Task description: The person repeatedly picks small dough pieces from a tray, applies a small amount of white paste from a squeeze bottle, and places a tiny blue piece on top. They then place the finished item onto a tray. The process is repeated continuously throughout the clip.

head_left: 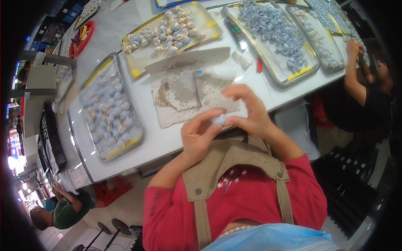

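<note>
In front of my apron, my left hand [197, 134] pinches a small light-blue rounded piece [218, 119] between thumb and fingers. The thumb of my right hand [252, 112] reaches the piece's right side, while its other fingers are raised and spread apart. Beyond my hands lies a stained piece of cardboard [169, 115] with a worn grey square patch on it. A white squeeze bottle [222, 72] with a blue tip rests across the cardboard's far right part. The underside of the small piece is hidden by my fingers.
A metal tray [140, 140] of blue-and-cream small figures stands left, and a yellow-taped tray [133, 67] of similar ones behind. To the right, a metal tray [307, 74] holds blue shell-like pieces. A red basket [89, 39] is far left. Other people sit at both sides.
</note>
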